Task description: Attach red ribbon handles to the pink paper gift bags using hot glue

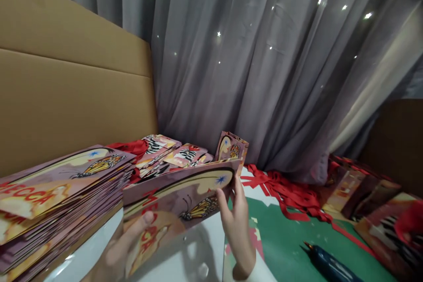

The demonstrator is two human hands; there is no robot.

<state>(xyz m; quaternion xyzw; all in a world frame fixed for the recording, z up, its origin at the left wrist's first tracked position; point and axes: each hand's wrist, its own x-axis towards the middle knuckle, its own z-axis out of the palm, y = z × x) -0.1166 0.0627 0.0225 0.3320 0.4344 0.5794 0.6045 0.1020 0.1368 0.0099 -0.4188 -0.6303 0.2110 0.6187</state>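
Observation:
Between my hands is a printed paper bag (172,229) with a monarch butterfly, a blue star and red "MECCA" lettering, held tilted above a white surface. My left hand (124,246) grips its lower left side, thumb across the front and fingers hidden behind. At the bag's right edge my right hand (236,220) is closed on it, thumb in front and other fingers behind. Left of my left hand lies a tall stack of flat bags (66,198) with the same print.
Behind are more bag stacks (188,154) and an upright bag (228,145). Red ribbons (291,194) cover part of a green sheet (274,238), where a dark blue tool (330,264) lies. Made-up bags (360,189) stand right. Cardboard (72,92) borders the left; a grey curtain (211,75) hangs behind.

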